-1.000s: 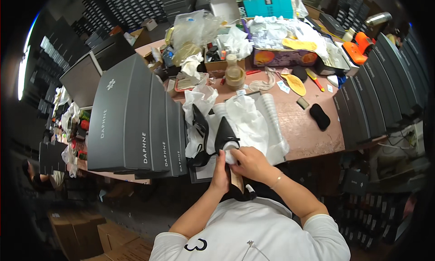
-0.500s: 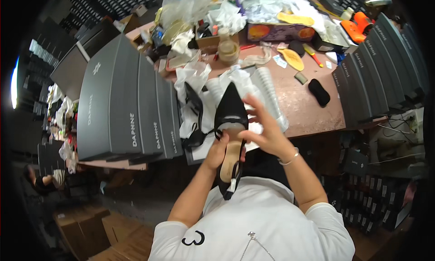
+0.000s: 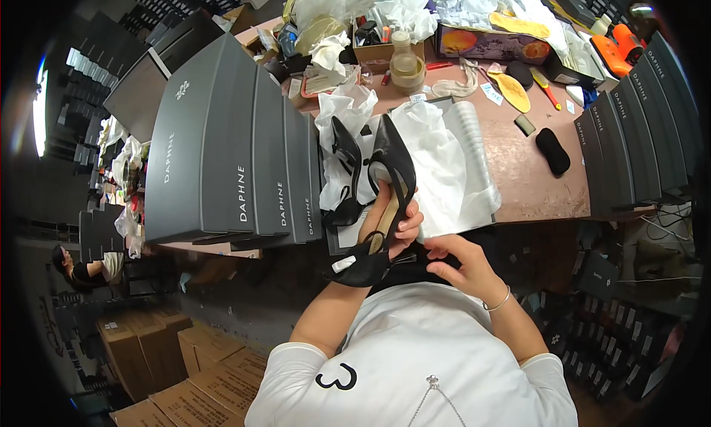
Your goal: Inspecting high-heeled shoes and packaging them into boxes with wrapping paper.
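Observation:
A black pointed-toe slingback shoe point(image 3: 395, 154) is tilted on its side in front of me, its toe pointing away over the table. My left hand point(image 3: 404, 223) wraps round its middle, fingers showing along the sole edge. A bit of white wrapping sits on the strap near the heel. Just right of the shoe, my right hand point(image 3: 465, 264) hangs apart from it with curled, loosely spread fingers and nothing in them. The matching black shoe point(image 3: 346, 168) lies to the left on white tissue paper point(image 3: 437, 149), which covers an opened shoe box.
Grey shoe boxes stand in a row at left point(image 3: 200, 145) and another grey row point(image 3: 629, 123) at right. Tape rolls point(image 3: 407, 73), a yellow insole point(image 3: 509, 91), a brush point(image 3: 546, 90) and a black pad point(image 3: 552, 151) lie on the pink table point(image 3: 533, 194). Cardboard cartons point(image 3: 222, 382) sit at lower left.
The shoe in my left hand has turned from sole-down, insole facing me, onto its side. My right hand has drawn back from it, downward to the right. The view has shifted.

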A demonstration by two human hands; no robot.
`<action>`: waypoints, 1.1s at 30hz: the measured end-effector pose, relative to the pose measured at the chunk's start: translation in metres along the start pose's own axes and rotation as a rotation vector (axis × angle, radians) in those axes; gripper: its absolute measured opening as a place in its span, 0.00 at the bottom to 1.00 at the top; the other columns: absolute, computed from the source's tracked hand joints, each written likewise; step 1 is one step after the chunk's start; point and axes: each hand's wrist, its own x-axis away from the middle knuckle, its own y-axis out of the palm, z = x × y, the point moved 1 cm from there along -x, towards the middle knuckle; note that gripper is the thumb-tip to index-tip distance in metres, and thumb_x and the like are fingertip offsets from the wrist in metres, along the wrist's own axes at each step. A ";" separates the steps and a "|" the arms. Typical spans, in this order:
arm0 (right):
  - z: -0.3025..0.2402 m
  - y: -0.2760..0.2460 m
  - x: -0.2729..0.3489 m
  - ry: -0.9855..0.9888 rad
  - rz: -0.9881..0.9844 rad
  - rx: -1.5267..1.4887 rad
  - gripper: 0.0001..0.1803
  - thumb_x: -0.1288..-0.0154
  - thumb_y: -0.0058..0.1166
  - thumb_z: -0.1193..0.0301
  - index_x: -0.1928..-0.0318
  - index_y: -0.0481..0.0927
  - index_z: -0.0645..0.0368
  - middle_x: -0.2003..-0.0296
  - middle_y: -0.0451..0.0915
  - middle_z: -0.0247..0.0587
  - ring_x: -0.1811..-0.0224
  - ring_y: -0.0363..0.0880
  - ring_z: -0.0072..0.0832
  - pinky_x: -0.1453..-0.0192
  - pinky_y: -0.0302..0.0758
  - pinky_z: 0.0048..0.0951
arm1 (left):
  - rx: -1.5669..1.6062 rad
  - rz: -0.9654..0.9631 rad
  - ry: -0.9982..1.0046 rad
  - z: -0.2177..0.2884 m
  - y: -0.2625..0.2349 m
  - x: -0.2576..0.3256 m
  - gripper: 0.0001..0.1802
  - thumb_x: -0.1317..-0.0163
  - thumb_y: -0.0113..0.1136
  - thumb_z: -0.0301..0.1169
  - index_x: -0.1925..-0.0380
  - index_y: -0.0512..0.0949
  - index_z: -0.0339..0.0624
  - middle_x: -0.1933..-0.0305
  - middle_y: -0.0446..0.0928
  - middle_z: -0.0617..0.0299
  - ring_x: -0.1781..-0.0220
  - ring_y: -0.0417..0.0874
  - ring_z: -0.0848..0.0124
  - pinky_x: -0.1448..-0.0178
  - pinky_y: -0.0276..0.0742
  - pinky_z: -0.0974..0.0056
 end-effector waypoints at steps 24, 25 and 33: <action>-0.056 -0.016 -0.038 -0.554 0.294 0.663 0.17 0.49 0.62 0.79 0.56 0.79 0.57 0.51 0.76 0.42 0.49 0.76 0.38 0.44 0.70 0.43 | 0.157 -0.235 -0.234 -0.004 -0.021 -0.006 0.25 0.25 0.37 0.44 0.47 0.67 0.30 0.62 0.72 0.52 0.76 0.72 0.71 0.82 0.68 0.71; -0.058 -0.015 -0.040 -0.601 0.280 0.710 0.17 0.49 0.63 0.76 0.55 0.79 0.55 0.49 0.75 0.42 0.46 0.74 0.38 0.40 0.67 0.46 | 0.073 -0.256 -0.240 -0.007 -0.021 -0.005 0.26 0.26 0.37 0.46 0.46 0.68 0.32 0.61 0.72 0.54 0.77 0.72 0.73 0.83 0.67 0.72; -0.020 -0.015 -0.060 -0.587 0.052 0.982 0.16 0.47 0.55 0.66 0.56 0.79 0.54 0.48 0.75 0.38 0.35 0.66 0.37 0.28 0.48 0.60 | -1.364 0.485 -0.201 0.030 -0.023 0.014 0.25 0.30 0.50 0.45 0.42 0.69 0.40 0.48 0.75 0.61 0.55 0.79 0.69 0.52 0.77 0.66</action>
